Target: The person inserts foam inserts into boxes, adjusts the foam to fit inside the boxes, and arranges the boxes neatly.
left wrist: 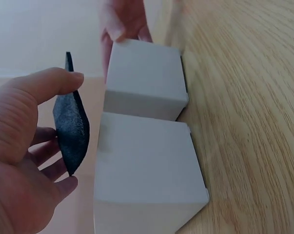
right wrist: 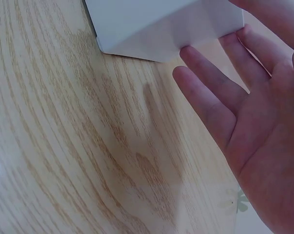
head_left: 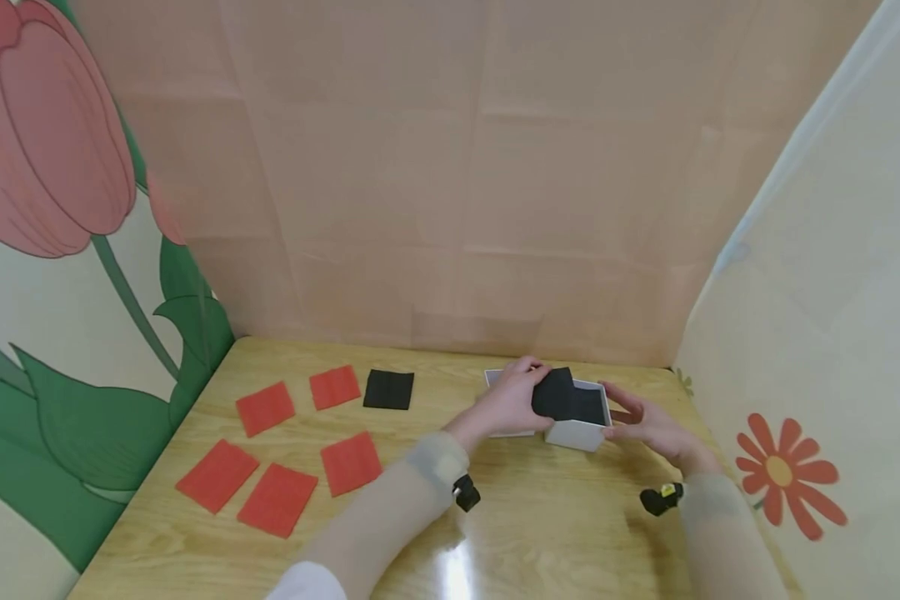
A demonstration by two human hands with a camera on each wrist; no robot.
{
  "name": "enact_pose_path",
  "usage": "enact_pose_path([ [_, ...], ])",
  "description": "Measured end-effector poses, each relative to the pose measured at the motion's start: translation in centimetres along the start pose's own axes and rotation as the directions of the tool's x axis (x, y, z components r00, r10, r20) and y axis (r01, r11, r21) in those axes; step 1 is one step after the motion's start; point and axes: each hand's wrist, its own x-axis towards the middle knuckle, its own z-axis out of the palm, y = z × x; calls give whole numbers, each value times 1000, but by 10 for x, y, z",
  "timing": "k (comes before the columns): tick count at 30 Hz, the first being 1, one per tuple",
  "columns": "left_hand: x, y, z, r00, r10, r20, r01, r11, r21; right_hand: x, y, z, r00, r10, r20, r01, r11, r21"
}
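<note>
My left hand pinches a black fabric square between thumb and fingers, close over the two white boxes. The square stands edge-on in the left wrist view and overlaps the right white box in the head view. Black material shows inside that box. My right hand holds the box's right end, thumb at the front corner and fingertips along the end wall. The left white box stands beside it, mostly covered by my left hand in the head view.
Several red squares lie flat over the table's left side. Another black square lies near the back, right of them. A pinkish sheet hangs behind the table, and a flower-printed wall rises at the right.
</note>
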Motion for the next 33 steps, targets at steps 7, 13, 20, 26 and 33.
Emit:
enact_pose_path([
  [7, 16, 10, 13, 1000, -13, 29, 10, 994, 110, -3, 0, 1, 1000, 10, 3, -10, 1000, 3],
  [13, 24, 14, 22, 998, -13, 67, 4, 991, 136, -5, 1, 1, 999, 33, -10, -33, 999, -6],
  [20, 26, 15, 27, 995, -43, 95, 32, 992, 119, -8, -3, 5, 999, 39, 1, -39, 999, 3],
  [26, 27, 18, 26, 995, -55, 77, 46, 992, 114, -7, -4, 7, 999, 41, -2, -41, 999, 28],
  [33, 30, 22, 27, 996, -53, 67, 44, 991, 124, -8, -1, 7, 999, 42, -8, -42, 998, 41],
])
